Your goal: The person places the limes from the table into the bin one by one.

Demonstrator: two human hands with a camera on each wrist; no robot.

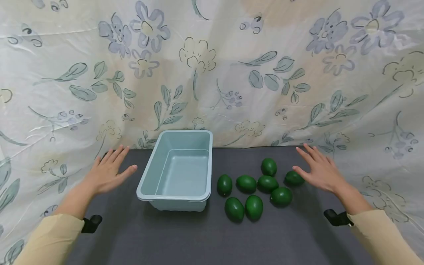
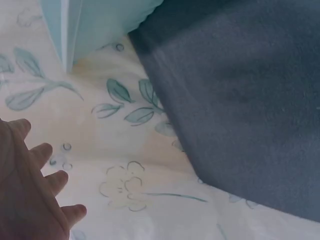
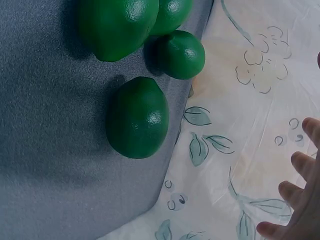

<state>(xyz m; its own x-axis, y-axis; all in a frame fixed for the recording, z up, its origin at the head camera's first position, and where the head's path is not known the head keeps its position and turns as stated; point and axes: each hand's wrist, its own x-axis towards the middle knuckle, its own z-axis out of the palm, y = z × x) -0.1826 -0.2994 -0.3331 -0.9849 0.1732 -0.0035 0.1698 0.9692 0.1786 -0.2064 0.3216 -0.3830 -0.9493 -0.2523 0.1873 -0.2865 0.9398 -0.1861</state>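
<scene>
Head view. The left hand (image 1: 107, 175) and the right hand (image 1: 319, 171) lie well apart, one on either side of the objects, fingers spread and holding nothing. Between them, on a dark grey bench (image 1: 165, 239), stand a pale blue basin (image 1: 175, 204) and eight green fruits (image 1: 246, 183). The basin is upright, its long axis running away from the person and leaning slightly right; it is nearer the left hand, whose thumb points towards its left wall without touching. The fruits form a loose cluster to the right of the basin, on the side of the right hand. The outermost fruit (image 1: 293, 179) lies just beside the right thumb, inward and slightly nearer the person, its long axis roughly crosswise; contact cannot be judged from this angle. A floral cloth (image 1: 198, 92) hangs behind.

Left wrist view. Four fingertips of the left hand enter at the lower left, separate from one another and in front of the cloth. A corner of the basin appears above, clear of them.

Right wrist view. Four fruits are visible; the lowest in the frame lies apart from its neighbours. The right hand's fingers, at the right edge, are spread and clear of all four.
</scene>
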